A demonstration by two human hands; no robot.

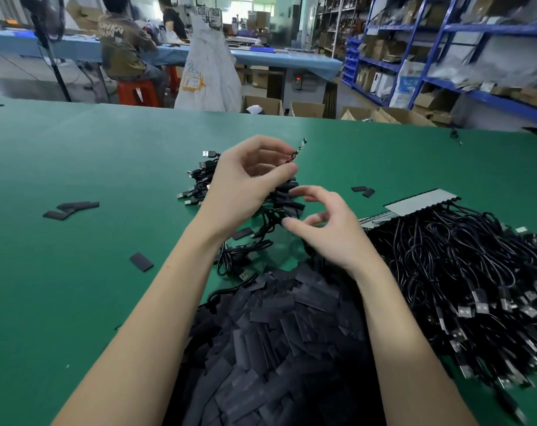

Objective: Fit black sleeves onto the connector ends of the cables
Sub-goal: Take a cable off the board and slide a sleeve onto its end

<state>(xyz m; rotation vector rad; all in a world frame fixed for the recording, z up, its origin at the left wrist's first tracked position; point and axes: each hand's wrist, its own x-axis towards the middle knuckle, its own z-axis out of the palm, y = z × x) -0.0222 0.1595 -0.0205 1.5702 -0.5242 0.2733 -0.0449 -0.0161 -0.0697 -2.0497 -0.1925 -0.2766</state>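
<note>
Pinching a bare connector end (298,150) between thumb and fingertips, the left hand (245,182) lifts it above the far pile of finished cables (199,182) — several there seem to wear sleeves already, though blur makes that hard to confirm. The right hand (325,229) hovers just beside it, fingers loosely curled and holding nothing. Near the person lies a heap of black sleeves (276,348); at right, 1 large bundle of cables (464,272) (apparently unsleeved) waits on the green table (76,149) — most of the job remains.

green worktop (76,155) | white sack (210,72) behind | blue shelving (464,56) right | cardboard boxes (307,109), contents unclear | seated person (123,47)
</note>
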